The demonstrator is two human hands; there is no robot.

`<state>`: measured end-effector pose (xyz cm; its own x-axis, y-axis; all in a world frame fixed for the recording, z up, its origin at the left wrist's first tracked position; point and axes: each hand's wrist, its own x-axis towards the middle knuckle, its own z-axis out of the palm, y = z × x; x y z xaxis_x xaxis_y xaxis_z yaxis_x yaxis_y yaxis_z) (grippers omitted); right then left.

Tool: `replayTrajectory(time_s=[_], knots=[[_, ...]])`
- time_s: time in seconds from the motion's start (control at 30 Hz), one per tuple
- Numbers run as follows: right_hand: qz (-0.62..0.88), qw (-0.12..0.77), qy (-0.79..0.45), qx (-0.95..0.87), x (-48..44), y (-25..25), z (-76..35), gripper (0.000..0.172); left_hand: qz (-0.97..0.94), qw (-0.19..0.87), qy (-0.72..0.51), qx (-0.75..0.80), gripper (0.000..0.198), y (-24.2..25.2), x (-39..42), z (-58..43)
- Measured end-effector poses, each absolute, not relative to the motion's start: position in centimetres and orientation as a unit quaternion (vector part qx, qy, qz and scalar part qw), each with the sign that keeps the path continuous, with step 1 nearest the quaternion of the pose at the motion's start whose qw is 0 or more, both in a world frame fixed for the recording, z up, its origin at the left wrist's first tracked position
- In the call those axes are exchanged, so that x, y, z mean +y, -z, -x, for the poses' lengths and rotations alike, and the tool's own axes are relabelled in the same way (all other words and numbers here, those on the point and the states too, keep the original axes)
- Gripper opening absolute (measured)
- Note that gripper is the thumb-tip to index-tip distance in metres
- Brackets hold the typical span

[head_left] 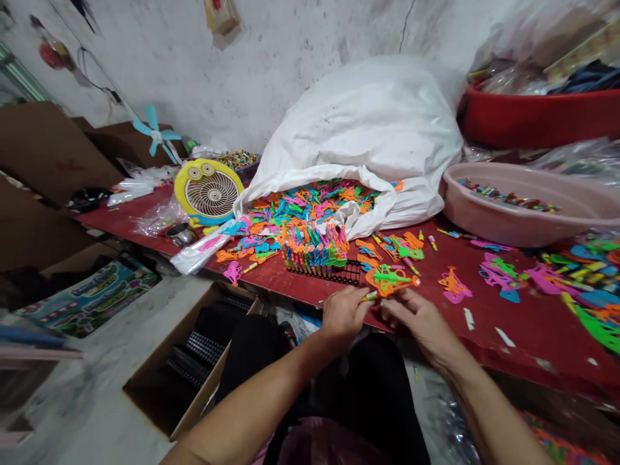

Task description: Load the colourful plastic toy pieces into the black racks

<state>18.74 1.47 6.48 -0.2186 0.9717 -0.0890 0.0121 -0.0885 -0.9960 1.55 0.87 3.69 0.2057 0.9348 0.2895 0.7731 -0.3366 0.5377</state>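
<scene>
Near the table's front edge, my left hand (343, 312) is closed on a small yellow-green tube (370, 296). Just to its right is my right hand (409, 311), its fingers bent beside an orange and green plastic piece (391, 279); what its fingertips hold, if anything, is too small to tell. Beyond my left hand, a black rack (346, 274) stands on the red table (421, 336), its left part filled with upright colourful pieces (314, 248). Loose plastic pieces, among them an orange and pink one (454, 284), lie to the right.
A large white sack (368, 116) spills colourful pieces behind the rack. A yellow fan (213, 194) stands left, a pink basin (527, 219) and red basin (542, 119) right. Below the table, an open carton (194, 416) holds black racks.
</scene>
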Motion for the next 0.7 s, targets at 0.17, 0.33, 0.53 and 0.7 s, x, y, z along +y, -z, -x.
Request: replayTrajectory(time_s=[0.17,0.33,0.53,0.7], knots=[[0.503,0.461,-0.453,-0.574,1.5,-5.2,-15.8,0.038,-0.794,0.07,-0.285,0.532,0.03,-4.8,0.5,-0.2],[0.517,0.484,-0.481,-0.517,2.8,-5.3,-15.8,0.043,-0.712,-0.127,-0.386,0.573,0.037,-9.3,2.6,5.6],[0.541,0.483,-0.468,-0.504,4.5,-4.0,-14.4,0.045,-0.714,-0.123,-0.288,0.626,0.051,-11.0,6.7,10.8],[0.555,0.482,-0.446,-0.51,5.0,-3.5,-13.2,0.039,-0.695,-0.118,-0.218,0.675,0.057,-11.5,5.1,8.6]])
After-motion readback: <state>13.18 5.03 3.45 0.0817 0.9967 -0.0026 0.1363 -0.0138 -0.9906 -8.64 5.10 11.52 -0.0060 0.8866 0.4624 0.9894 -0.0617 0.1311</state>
